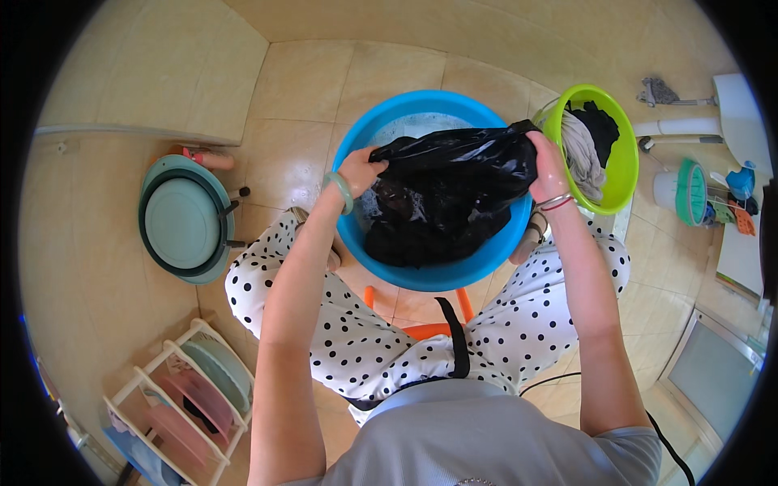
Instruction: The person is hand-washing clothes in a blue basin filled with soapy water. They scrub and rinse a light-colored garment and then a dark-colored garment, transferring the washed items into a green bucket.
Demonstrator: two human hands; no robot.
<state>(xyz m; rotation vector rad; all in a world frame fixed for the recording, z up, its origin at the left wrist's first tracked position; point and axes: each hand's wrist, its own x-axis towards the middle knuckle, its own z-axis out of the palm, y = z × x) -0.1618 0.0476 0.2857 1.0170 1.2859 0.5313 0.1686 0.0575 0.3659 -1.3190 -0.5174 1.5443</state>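
Observation:
A wet, shiny black garment (454, 174) is stretched between my two hands, its kind not clear from its folds. The lower part of it hangs into a round blue basin (347, 219) with sudsy water (421, 125). With a pale green bangle on the wrist, my left hand (358, 172) grips the garment's left end at the basin's left side. At the right side, my right hand (548, 168) is closed on the other end, raised about level with the rim. Some fingers of both hands are hidden behind the fabric.
A lime-green bucket (630, 162) with grey and black clothes stands right of the basin. Several basins (185, 223) hang at the left wall, above a white rack (182, 356) with more basins. An orange stool (425, 330) shows between my legs. At right stands a small bin (690, 193).

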